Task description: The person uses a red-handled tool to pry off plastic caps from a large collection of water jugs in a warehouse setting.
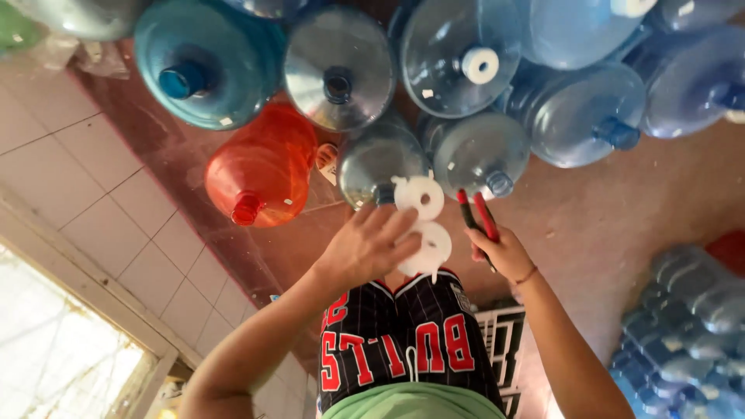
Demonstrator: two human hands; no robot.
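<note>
While held: two white caps (pixel 423 221), one red-handled tool (pixel 479 217).

Under me is a reddish-brown floor (pixel 621 225), with pale tiles (pixel 85 171) along one side. On it stand big water jugs close together: blue ones (pixel 206 66), clear ones (pixel 481 151) and one orange jug (pixel 264 167). A wrapped pack of bottles (pixel 683 334) lies apart, by the edge.

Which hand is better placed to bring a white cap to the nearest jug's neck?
Left, probably. The left hand holds the white caps right by the nearest jug; the right hand is busy gripping a red tool.
</note>
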